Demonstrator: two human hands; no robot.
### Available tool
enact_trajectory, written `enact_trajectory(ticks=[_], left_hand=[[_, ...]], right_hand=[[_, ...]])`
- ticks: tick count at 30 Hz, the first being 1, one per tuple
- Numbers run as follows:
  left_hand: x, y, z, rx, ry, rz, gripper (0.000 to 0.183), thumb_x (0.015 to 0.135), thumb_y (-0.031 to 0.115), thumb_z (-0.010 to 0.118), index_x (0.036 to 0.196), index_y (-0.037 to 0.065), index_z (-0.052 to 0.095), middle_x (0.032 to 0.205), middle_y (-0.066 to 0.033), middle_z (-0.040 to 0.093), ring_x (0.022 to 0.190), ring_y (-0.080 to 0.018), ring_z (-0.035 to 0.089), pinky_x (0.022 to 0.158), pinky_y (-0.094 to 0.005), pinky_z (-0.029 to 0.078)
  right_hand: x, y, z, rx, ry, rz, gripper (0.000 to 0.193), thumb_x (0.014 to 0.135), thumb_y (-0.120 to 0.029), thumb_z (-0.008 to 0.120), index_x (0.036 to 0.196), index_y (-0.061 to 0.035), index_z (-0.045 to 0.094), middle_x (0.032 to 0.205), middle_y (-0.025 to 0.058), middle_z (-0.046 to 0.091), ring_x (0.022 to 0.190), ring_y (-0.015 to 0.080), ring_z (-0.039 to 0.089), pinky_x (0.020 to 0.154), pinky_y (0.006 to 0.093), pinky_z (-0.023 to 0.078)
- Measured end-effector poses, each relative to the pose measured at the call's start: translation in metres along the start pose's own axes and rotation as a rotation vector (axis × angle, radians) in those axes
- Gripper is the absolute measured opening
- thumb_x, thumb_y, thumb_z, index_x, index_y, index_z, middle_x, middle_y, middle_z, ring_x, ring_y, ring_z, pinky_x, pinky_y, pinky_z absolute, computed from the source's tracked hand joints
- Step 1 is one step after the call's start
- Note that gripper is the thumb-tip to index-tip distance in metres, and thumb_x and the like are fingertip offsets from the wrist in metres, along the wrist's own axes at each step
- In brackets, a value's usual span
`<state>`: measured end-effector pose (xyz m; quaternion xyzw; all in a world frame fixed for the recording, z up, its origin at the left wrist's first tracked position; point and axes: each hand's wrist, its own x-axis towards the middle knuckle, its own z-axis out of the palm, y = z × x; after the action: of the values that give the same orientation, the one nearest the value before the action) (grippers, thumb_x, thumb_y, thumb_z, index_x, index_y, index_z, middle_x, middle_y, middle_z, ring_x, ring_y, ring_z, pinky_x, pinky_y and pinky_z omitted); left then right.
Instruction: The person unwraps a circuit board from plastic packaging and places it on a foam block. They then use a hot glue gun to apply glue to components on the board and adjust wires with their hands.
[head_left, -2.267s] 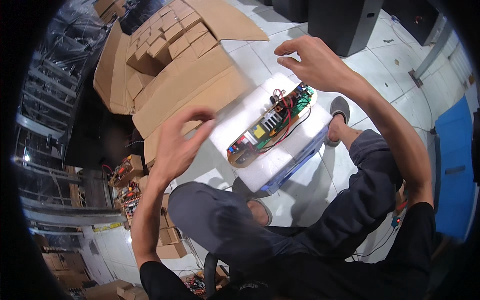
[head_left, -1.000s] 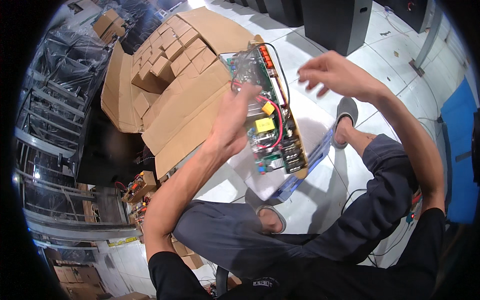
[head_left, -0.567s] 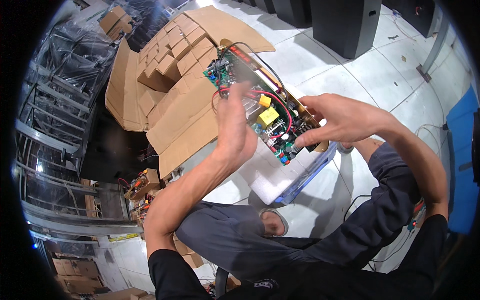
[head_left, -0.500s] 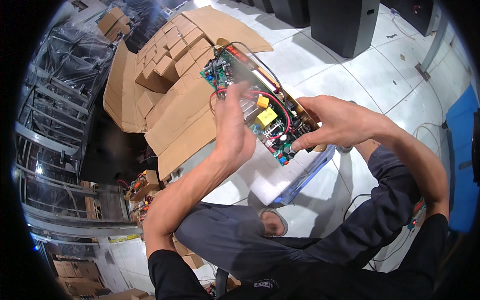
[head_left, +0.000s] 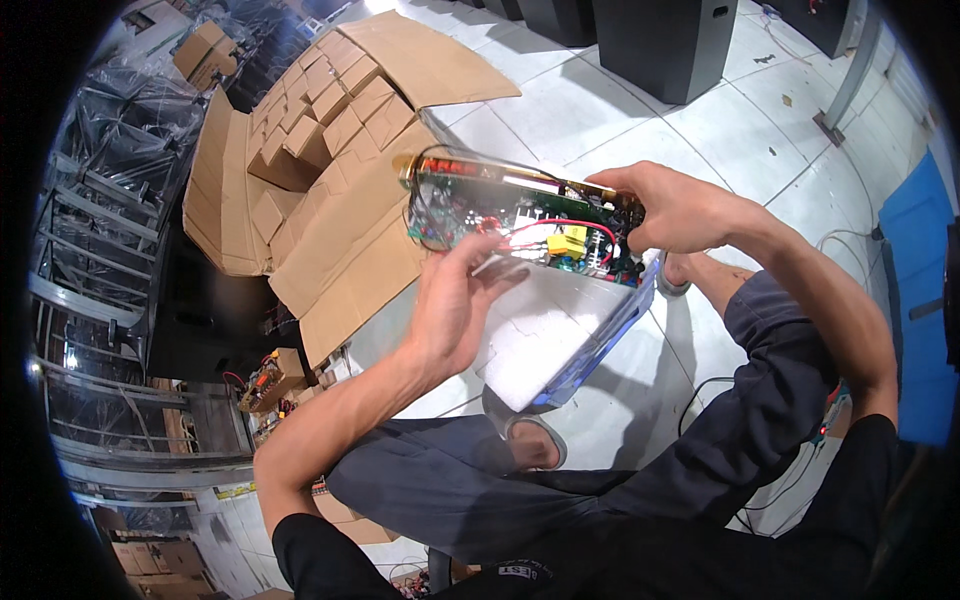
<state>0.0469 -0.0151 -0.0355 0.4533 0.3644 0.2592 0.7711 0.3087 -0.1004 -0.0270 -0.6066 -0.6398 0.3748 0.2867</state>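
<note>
A green circuit board (head_left: 465,205) fixed along a gold-edged panel is held up in front of me, tilted. It bears yellow parts, metal heat-sink fins, and red and black wires. My right hand (head_left: 685,210) is closed round its right end, thumb on the near face and fingers over the panel edge. At the near edge, my left hand (head_left: 450,305) has its thumb over the board by the red wire and its other fingers partly underneath; these are slightly blurred. Below lies a white foam sheet (head_left: 525,355) on a blue plastic crate (head_left: 600,355).
An open carton (head_left: 345,255) packed with small brown boxes stands ahead to the left. Beyond the board are black cabinets (head_left: 665,50) on the tiled floor. More boards (head_left: 270,385) lie at left near metal racking (head_left: 100,300). A blue panel (head_left: 915,300) stands at right.
The board has turned from a steep diagonal to nearly level across my view, its panel edge now facing more upward. My left hand has dropped from over the board to its near edge.
</note>
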Motion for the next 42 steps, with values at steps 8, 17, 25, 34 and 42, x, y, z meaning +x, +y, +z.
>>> enact_trajectory(ticks=[8, 17, 25, 34, 42], left_hand=[[-0.034, 0.004, -0.011, 0.064, -0.096, -0.439, 0.039, 0.101, 0.028, 0.054, 0.126, -0.002, 0.055, 0.120, -0.0194, 0.063, 0.103, -0.0297, 0.067, 0.092, -0.0406, 0.054], [-0.064, 0.038, -0.020, 1.307, -0.603, -0.271, 0.036, 0.096, 0.027, 0.067, 0.116, -0.003, 0.068, 0.100, -0.0136, 0.074, 0.090, -0.0231, 0.071, 0.085, -0.0359, 0.053], [-0.065, 0.044, -0.038, 1.256, -0.097, 0.066, 0.022, 0.090, 0.020, 0.074, 0.095, -0.002, 0.074, 0.077, -0.0054, 0.070, 0.073, -0.0110, 0.060, 0.070, -0.0289, 0.049], [-0.037, 0.021, -0.082, 1.427, -0.169, 0.105, 0.073, 0.081, 0.039, 0.082, 0.137, 0.001, 0.054, 0.129, -0.0224, 0.062, 0.120, -0.0329, 0.060, 0.102, -0.0432, 0.046], [-0.014, 0.021, -0.083, 1.131, -0.220, 0.011, 0.053, 0.086, 0.036, 0.078, 0.123, -0.001, 0.068, 0.091, -0.0117, 0.071, 0.075, -0.0146, 0.062, 0.065, -0.0336, 0.050]], right_hand=[[0.007, -0.013, -0.001, -0.137, -0.218, 0.043, 0.069, 0.066, 0.008, 0.062, 0.135, 0.0046, 0.059, 0.107, 0.0196, 0.074, 0.092, 0.0226, 0.069, 0.092, 0.0342, 0.052], [0.051, 0.008, 0.020, -0.333, -0.288, -0.276, 0.066, 0.065, 0.007, 0.062, 0.131, -0.0016, 0.065, 0.093, 0.0223, 0.073, 0.080, 0.0306, 0.070, 0.076, 0.0400, 0.052], [0.070, 0.006, 0.020, -0.456, -0.323, -0.243, 0.069, 0.068, 0.014, 0.055, 0.135, -0.0020, 0.062, 0.108, 0.0237, 0.071, 0.098, 0.0365, 0.068, 0.088, 0.0431, 0.051], [0.061, -0.016, 0.026, -0.507, -0.349, -0.125, 0.071, 0.071, 0.016, 0.055, 0.139, -0.0039, 0.057, 0.131, 0.0189, 0.065, 0.120, 0.0361, 0.063, 0.108, 0.0446, 0.048], [0.016, -0.031, 0.025, -0.800, 0.025, -0.363, 0.080, 0.073, 0.009, 0.065, 0.149, -0.0075, 0.047, 0.148, 0.0209, 0.051, 0.135, 0.0364, 0.049, 0.114, 0.0461, 0.041]])
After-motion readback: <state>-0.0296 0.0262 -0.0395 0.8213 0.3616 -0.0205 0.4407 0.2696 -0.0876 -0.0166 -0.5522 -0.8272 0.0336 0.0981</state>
